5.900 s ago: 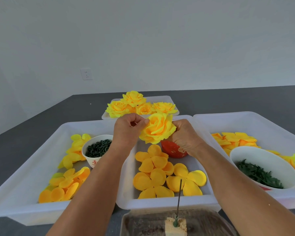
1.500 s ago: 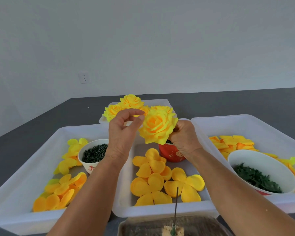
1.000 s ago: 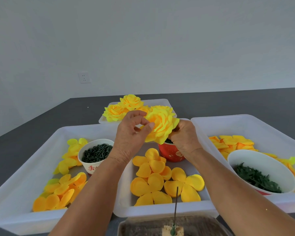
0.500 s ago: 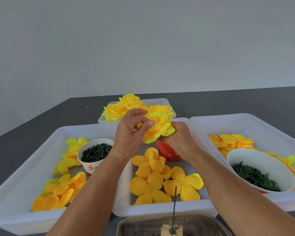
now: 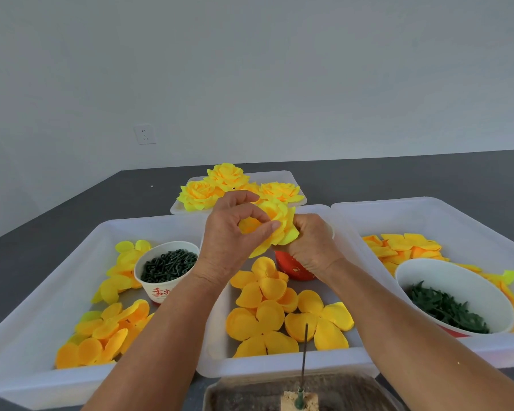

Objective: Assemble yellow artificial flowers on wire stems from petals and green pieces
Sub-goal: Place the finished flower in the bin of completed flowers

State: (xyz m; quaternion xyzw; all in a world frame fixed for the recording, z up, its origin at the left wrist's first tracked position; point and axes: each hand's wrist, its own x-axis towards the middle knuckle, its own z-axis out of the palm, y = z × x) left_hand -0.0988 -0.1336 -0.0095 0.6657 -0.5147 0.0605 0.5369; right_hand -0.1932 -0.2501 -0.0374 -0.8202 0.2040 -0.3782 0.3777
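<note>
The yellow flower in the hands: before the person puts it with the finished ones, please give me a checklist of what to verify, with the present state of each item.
1. Flower held firmly: ok. The right hand grips the yellow flower from below and the left hand pinches its petals.
2. Petals shaped evenly: cannot tell, the left hand covers part of them.
3. Green piece fitted under the flower: cannot tell, hidden by the right hand.
4. Room in the far tray: cannot tell. The finished flowers cover most of what shows, and the hands hide its near edge.
5. Next wire stem ready: ok, it stands upright in the block at the near edge.
</note>
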